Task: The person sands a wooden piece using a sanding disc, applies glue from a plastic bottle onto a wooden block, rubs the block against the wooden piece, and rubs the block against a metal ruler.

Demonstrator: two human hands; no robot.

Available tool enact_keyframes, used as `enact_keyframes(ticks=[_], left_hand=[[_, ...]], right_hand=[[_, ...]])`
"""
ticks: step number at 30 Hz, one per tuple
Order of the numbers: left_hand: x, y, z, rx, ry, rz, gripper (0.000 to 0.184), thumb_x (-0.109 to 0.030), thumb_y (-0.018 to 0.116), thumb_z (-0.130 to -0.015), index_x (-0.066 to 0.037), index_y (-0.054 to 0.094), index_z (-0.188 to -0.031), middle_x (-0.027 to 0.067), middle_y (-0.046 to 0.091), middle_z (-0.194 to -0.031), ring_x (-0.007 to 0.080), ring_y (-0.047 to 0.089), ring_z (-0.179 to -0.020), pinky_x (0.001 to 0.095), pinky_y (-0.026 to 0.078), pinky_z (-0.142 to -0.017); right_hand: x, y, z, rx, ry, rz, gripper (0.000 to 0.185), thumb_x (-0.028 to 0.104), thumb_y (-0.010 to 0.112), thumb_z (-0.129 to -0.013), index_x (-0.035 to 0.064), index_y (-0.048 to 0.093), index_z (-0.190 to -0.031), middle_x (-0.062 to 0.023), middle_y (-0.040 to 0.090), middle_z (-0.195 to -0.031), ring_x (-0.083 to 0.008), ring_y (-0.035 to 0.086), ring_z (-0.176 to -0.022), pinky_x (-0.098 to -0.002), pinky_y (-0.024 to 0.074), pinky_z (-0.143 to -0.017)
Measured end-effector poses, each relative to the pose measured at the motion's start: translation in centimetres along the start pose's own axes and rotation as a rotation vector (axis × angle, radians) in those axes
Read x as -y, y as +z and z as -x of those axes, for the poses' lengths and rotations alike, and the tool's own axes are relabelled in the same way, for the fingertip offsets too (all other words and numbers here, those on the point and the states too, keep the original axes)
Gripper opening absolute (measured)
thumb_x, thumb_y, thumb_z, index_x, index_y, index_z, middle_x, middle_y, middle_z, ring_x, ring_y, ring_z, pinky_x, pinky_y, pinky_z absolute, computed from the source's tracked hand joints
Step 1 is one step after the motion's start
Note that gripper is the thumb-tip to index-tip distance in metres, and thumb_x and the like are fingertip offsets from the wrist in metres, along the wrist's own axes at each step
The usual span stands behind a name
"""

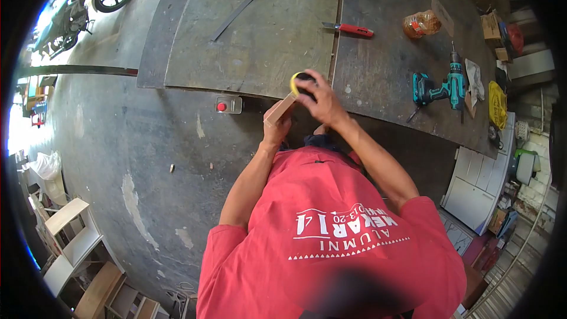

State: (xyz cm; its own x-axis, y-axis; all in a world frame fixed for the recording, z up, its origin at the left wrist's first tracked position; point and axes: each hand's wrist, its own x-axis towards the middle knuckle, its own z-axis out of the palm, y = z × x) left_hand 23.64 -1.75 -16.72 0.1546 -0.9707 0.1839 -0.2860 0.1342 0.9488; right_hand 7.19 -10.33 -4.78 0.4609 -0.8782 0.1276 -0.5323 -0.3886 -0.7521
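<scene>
A small wooden piece (282, 110) is gripped in my left hand (277, 126), held at a slant near the table's front edge. My right hand (323, 101) is wrapped round a round black tool with a yellow rim (303, 84), which meets the upper end of the wood. The underside of that tool is hidden. A red utility knife (356, 30) lies on the table beyond my right hand, and a thin metal strip (235, 16) lies farther left.
The worktable (236, 59) carries a teal cordless drill (447, 85), a jar (422, 24) and a yellow bag (497, 104) at the right. A clear box with a red cap (228, 105) is below its edge. Wooden shelving (74, 230) and a motorcycle (74, 15) are at the left.
</scene>
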Motion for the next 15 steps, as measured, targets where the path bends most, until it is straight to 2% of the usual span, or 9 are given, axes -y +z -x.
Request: enact_keyframes(ticks=[1,3,4,6,9,11,13,14,15], left_hand=[[-1.0,-0.6,-0.7,-0.007,0.001,0.001,0.024,-0.001,0.069,-0.085,-0.005,0.07,-0.108,0.0139,0.072,-0.093,0.0354,0.07,-0.081,0.0388,0.056,-0.071],[-3.0,-2.7,-2.3,0.101,0.193,-0.19,0.029,-0.004,0.071,-0.077,-0.006,0.07,-0.106,0.013,0.07,-0.096,0.0362,0.068,-0.086,0.0431,0.055,-0.075],[-4.2,-3.5,-3.1,0.143,0.27,-0.248,0.032,-0.01,0.072,-0.073,-0.007,0.07,-0.105,0.0117,0.067,-0.096,0.0351,0.066,-0.091,0.0451,0.052,-0.078],[-4.4,-4.2,-4.0,0.213,0.32,-0.329,0.029,-0.018,0.069,-0.078,-0.008,0.069,-0.106,0.0093,0.062,-0.089,0.0316,0.064,-0.087,0.0435,0.05,-0.076],[-5.4,-4.6,-4.7,0.28,0.33,-0.425,0.032,-0.019,0.068,-0.079,-0.008,0.069,-0.109,0.0081,0.061,-0.087,0.0304,0.064,-0.086,0.0431,0.049,-0.075],[-5.4,-4.8,-5.3,0.298,0.333,-0.478,0.035,-0.019,0.068,-0.079,-0.009,0.069,-0.112,0.0075,0.061,-0.087,0.0297,0.064,-0.086,0.0428,0.049,-0.076],[-5.0,-5.1,-5.2,0.351,0.381,-0.487,0.037,-0.018,0.067,-0.08,-0.009,0.069,-0.116,0.007,0.062,-0.089,0.0293,0.064,-0.087,0.0421,0.05,-0.076],[-4.7,-5.2,-5.0,0.358,0.378,-0.484,0.037,-0.018,0.067,-0.08,-0.009,0.069,-0.116,0.007,0.062,-0.089,0.0293,0.064,-0.087,0.0421,0.05,-0.076],[-4.5,-5.3,-5.1,0.346,0.372,-0.441,0.037,-0.019,0.068,-0.079,-0.008,0.069,-0.114,0.0087,0.063,-0.091,0.0309,0.064,-0.088,0.0429,0.05,-0.077]], right_hand=[[-0.2,-1.0,-0.7,0.025,0.009,-0.057,0.04,0.024,0.074,-0.092,0.012,0.067,-0.13,-0.023,0.053,-0.145,-0.0413,0.059,-0.127,-0.0465,0.0494,-0.106],[2.4,-2.9,0.0,0.164,-0.071,-0.019,0.041,0.026,0.074,-0.091,0.0124,0.067,-0.13,-0.0222,0.055,-0.143,-0.0418,0.06,-0.125,-0.0467,0.0491,-0.106],[4.2,-3.9,0.4,0.169,-0.07,-0.017,0.041,0.026,0.074,-0.091,0.0124,0.067,-0.13,-0.0222,0.055,-0.143,-0.0418,0.06,-0.125,-0.0467,0.0491,-0.106],[6.5,-5.2,0.7,0.291,-0.276,-0.044,0.04,0.025,0.074,-0.091,0.0101,0.068,-0.127,-0.0212,0.06,-0.138,-0.0413,0.061,-0.123,-0.0464,0.0498,-0.105],[3.5,-6.3,-1.1,0.265,-0.154,0.037,0.038,0.022,0.074,-0.089,0.0085,0.07,-0.124,-0.0197,0.064,-0.133,-0.0379,0.063,-0.121,-0.046,0.05,-0.104],[3.1,-6.1,-1.3,0.21,-0.171,0.106,0.035,0.02,0.074,-0.088,0.0072,0.071,-0.121,-0.0181,0.067,-0.13,-0.0349,0.065,-0.118,-0.0449,0.0507,-0.103],[5.9,-5.5,-0.8,0.32,-0.184,-0.172,0.036,0.014,0.072,-0.089,0.0065,0.068,-0.123,-0.0145,0.067,-0.131,-0.033,0.065,-0.114,-0.0432,0.0492,-0.104],[6.2,-4.4,-0.5,0.247,-0.357,-0.096,0.033,0.012,0.075,-0.089,0.0052,0.069,-0.12,-0.0118,0.067,-0.131,-0.0281,0.067,-0.105,-0.0396,0.0526,-0.097],[5.4,-3.7,0.0,0.244,-0.35,-0.094,0.033,0.012,0.075,-0.089,0.0052,0.069,-0.12,-0.0118,0.067,-0.131,-0.0281,0.067,-0.105,-0.0396,0.0526,-0.097]])
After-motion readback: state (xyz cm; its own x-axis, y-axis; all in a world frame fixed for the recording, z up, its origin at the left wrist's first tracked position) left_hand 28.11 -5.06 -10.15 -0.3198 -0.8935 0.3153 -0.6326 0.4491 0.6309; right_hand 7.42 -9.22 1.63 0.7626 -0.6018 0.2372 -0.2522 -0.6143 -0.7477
